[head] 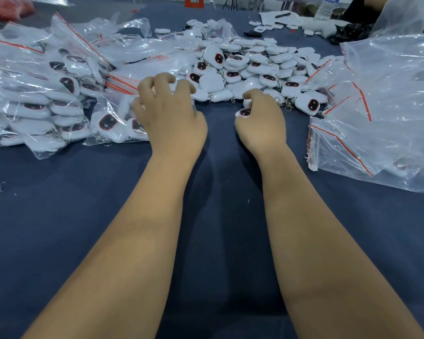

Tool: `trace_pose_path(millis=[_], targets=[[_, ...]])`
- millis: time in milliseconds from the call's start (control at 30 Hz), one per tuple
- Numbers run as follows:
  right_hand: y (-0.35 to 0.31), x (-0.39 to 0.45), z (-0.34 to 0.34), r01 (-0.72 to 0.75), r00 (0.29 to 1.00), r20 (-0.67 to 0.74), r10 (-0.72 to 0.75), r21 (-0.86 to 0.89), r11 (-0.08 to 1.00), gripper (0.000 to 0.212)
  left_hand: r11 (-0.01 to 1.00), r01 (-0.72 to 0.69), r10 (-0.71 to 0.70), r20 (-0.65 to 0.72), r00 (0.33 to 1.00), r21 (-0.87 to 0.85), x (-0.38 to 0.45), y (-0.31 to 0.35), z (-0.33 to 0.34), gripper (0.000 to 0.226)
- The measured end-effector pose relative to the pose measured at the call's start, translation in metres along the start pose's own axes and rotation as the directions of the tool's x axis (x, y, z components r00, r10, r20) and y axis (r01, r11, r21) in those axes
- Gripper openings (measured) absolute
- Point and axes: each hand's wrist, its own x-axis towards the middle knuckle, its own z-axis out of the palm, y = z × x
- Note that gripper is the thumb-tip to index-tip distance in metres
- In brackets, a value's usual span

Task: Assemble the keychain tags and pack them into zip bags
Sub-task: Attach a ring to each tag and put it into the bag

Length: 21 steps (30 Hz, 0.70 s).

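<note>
Two bare hands are seen over a dark blue table [59, 216]. A single white keychain tag [244, 111] with a dark, red-rimmed face is held in the curled fingers of the right hand [261, 121], just before the loose heap of tags [250, 67], which are too many and too overlapped to be counted. The left hand [171, 113] is spread with bent fingers over tags at the heap's near edge; whether anything is gripped cannot be told. Filled zip bags [34, 99] with red seal strips are piled at the left, empty zip bags [377, 113] at the right; neither pile can be counted. A clear bottle [327, 6] is cut off at the top edge, its label unreadable
</note>
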Motion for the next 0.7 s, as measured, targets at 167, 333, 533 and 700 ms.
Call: trace_pose_path(millis=[167, 333, 533, 700], targets=[[0.0, -0.001, 0.006, -0.055, 0.996, -0.082, 0.037, -0.219, 0.974, 0.034, 0.818, -0.078, 0.163, 0.099, 0.982, -0.57, -0.009, 0.023, 0.002, 0.043], [0.002, 0.0, 0.004, -0.073, 0.994, -0.087, 0.059, -0.168, 0.983, 0.03, 0.704, 0.301, -0.026, 0.4, 0.916, -0.643, -0.006, 0.029, 0.016, 0.043], [0.003, 0.004, 0.003, -0.069, 0.996, -0.043, 0.074, 0.107, 0.992, 0.032, 0.786, 0.332, -0.19, 0.307, 0.932, -0.522, 0.002, 0.015, 0.016, 0.047], [-0.008, 0.0, 0.0, -0.085, 0.996, 0.034, 0.079, 0.529, 0.844, 0.017, 0.678, 0.363, -0.172, 0.343, 0.924, -0.639, 0.001, 0.018, 0.014, 0.04]])
